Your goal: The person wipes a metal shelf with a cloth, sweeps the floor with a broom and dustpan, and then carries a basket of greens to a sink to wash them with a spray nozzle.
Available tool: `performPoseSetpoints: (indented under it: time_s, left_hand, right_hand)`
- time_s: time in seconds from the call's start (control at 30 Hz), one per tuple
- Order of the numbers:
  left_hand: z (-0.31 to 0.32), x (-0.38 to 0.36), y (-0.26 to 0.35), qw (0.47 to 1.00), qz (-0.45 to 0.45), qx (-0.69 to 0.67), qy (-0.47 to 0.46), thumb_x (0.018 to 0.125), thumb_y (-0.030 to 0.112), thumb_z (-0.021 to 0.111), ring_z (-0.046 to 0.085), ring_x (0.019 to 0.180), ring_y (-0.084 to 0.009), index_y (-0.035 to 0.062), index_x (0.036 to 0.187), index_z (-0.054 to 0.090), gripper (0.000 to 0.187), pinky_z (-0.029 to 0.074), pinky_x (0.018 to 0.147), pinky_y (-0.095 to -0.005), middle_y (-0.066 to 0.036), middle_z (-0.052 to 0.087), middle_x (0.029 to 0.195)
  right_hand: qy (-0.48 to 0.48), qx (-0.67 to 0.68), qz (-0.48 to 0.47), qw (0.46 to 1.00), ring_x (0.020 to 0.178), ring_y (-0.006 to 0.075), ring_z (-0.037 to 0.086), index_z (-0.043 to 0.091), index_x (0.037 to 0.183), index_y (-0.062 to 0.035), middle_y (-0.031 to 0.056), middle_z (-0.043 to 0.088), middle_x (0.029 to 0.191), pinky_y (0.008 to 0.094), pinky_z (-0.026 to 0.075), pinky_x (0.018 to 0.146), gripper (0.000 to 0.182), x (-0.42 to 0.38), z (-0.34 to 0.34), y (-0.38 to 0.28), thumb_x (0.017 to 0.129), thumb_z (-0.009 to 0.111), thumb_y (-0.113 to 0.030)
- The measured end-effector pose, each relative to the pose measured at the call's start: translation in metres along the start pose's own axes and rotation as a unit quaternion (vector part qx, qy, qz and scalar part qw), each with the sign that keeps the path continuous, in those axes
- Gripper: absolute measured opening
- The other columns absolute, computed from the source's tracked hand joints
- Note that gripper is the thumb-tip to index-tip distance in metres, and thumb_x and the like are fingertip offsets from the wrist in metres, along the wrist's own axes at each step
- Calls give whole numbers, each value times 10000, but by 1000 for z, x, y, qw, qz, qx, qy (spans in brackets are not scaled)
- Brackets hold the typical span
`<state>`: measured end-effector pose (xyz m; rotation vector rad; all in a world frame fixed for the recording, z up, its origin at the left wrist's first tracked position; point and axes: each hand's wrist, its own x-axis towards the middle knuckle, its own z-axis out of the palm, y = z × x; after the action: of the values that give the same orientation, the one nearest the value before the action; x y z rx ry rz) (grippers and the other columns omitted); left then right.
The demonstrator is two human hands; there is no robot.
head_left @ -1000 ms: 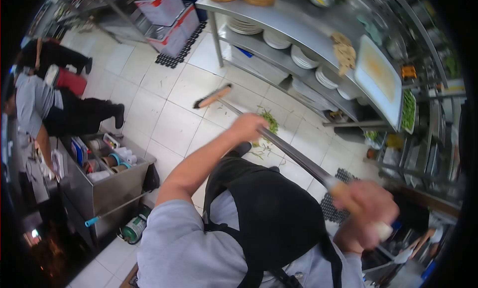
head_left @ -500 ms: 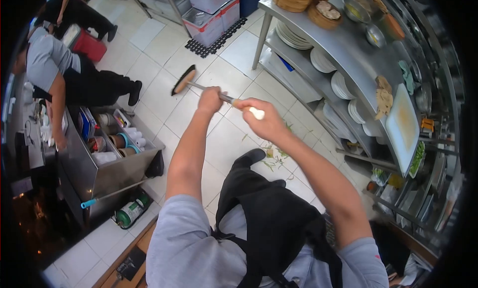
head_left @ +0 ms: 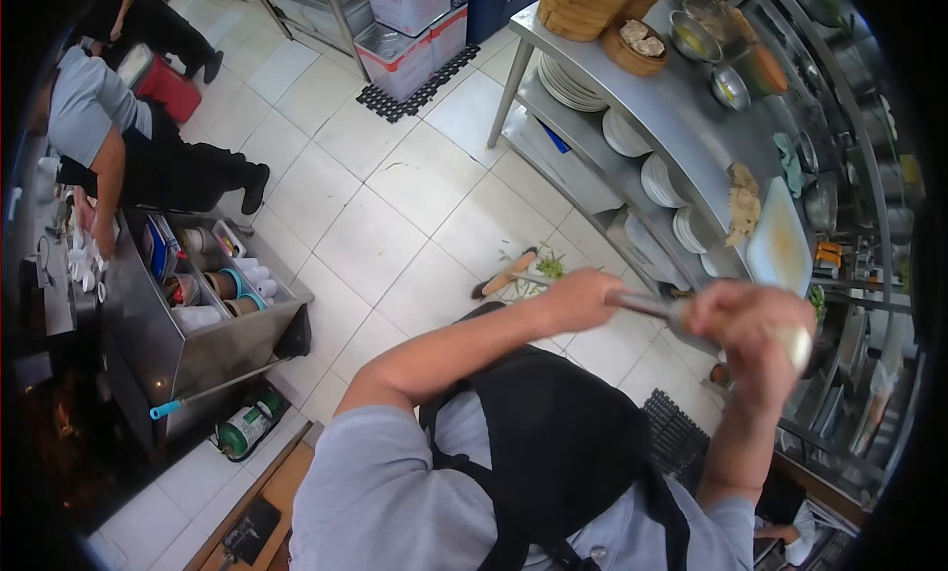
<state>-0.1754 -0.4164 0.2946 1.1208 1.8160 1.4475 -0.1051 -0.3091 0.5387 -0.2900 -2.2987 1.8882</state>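
Note:
My left hand (head_left: pixel 583 300) is wrapped round the metal handle of a broom. Near the handle's pale end, my right hand (head_left: pixel 755 324) grips it too, somewhat blurred. The broom head (head_left: pixel 506 273), tan with dark bristles, rests on the tiled floor beyond my left forearm. Green leafy scraps (head_left: pixel 551 266) lie right beside it, and thinner bits are scattered around.
A steel table (head_left: pixel 681 87) with stacked plates (head_left: pixel 664 181) below runs along the right. Boxes (head_left: pixel 405 62) stand on a black mat at the top. A co-worker (head_left: pixel 99 107) leans over the left counter beside a steel cart (head_left: pixel 237 344); another person stands behind.
Both my hands have swung right with the handle. The broom head has moved from the upper left of the floor down and right to the green scraps.

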Motion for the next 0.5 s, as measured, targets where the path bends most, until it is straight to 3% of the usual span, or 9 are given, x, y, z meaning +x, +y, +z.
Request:
performPoseSetpoints:
  time_s: [0.07, 0.13, 0.2, 0.27, 0.3, 0.33, 0.37, 0.4, 0.5]
  left_hand:
    - [-4, -4, 20, 999, 27, -5, -17, 742, 72, 609, 618, 802, -361, 54, 860, 651, 127, 480, 714, -448, -167, 640, 806]
    - [-27, -11, 23, 998, 43, 45, 8, 732, 55, 608, 621, 808, -353, 66, 874, 661, 152, 487, 723, -443, -153, 645, 810]
    - [-61, -14, 2, 988, 50, 132, 59, 728, 60, 607, 629, 841, -347, 82, 904, 682, 193, 499, 764, -445, -144, 662, 843]
    - [-96, -14, -59, 973, 15, 190, 126, 715, 52, 622, 629, 879, -357, 84, 933, 697, 233, 505, 808, -443, -155, 672, 878]
    - [-113, -15, -98, 961, 18, 216, 169, 721, 39, 623, 626, 880, -358, 89, 931, 703, 230, 508, 800, -434, -150, 675, 879]
    - [-131, -16, -126, 957, 2, 225, 184, 749, 63, 628, 613, 870, -373, 70, 846, 680, 111, 496, 779, -446, -163, 663, 855]
    - [-149, -15, -151, 947, -56, 274, 160, 786, 42, 609, 578, 829, -394, 14, 767, 605, 34, 455, 746, -446, -185, 611, 802]
    - [-160, -16, -164, 948, -91, 254, 168, 818, 54, 592, 580, 825, -392, -9, 705, 538, 140, 444, 740, -449, -210, 598, 808]
    - [-150, -16, -188, 954, -166, 205, 142, 817, 33, 561, 590, 844, -385, -13, 723, 534, 108, 450, 758, -448, -211, 609, 824]
  right_hand:
    - [-2, 8, -98, 995, 608, 265, 594, 506, 554, -28, 165, 557, 592, 340, 471, 541, 308, -16, 1, -20, 752, 558, -258]
    - [10, 32, -121, 992, 583, 261, 581, 500, 555, -25, 171, 562, 592, 339, 460, 517, 322, -17, 7, -13, 749, 554, -277]
    - [4, 35, -107, 994, 629, 264, 591, 526, 587, -3, 207, 614, 682, 341, 475, 550, 299, -10, 14, 0, 755, 542, -250]
    - [-27, -102, -41, 994, 729, 280, 621, 599, 666, 39, 220, 655, 816, 335, 497, 630, 246, 17, 30, 46, 760, 541, -180]
    - [-59, -92, -38, 993, 766, 256, 627, 633, 748, 56, 197, 672, 883, 323, 498, 684, 198, 34, 47, 73, 756, 537, -117]
    - [-90, -82, -34, 992, 802, 231, 633, 666, 830, 73, 173, 688, 950, 311, 500, 738, 201, 50, 64, 100, 751, 533, -55]
    - [-83, -40, -202, 975, 706, 166, 621, 640, 800, 37, 108, 672, 789, 284, 488, 660, 96, 71, 85, 156, 815, 569, -25]
    - [-89, -4, -193, 977, 708, 175, 623, 629, 786, 41, 116, 673, 793, 296, 493, 672, 100, 81, 110, 184, 800, 551, -19]
    - [-88, 4, -160, 983, 761, 196, 636, 611, 758, 55, 143, 683, 860, 304, 502, 728, 111, 83, 114, 195, 772, 521, -8]
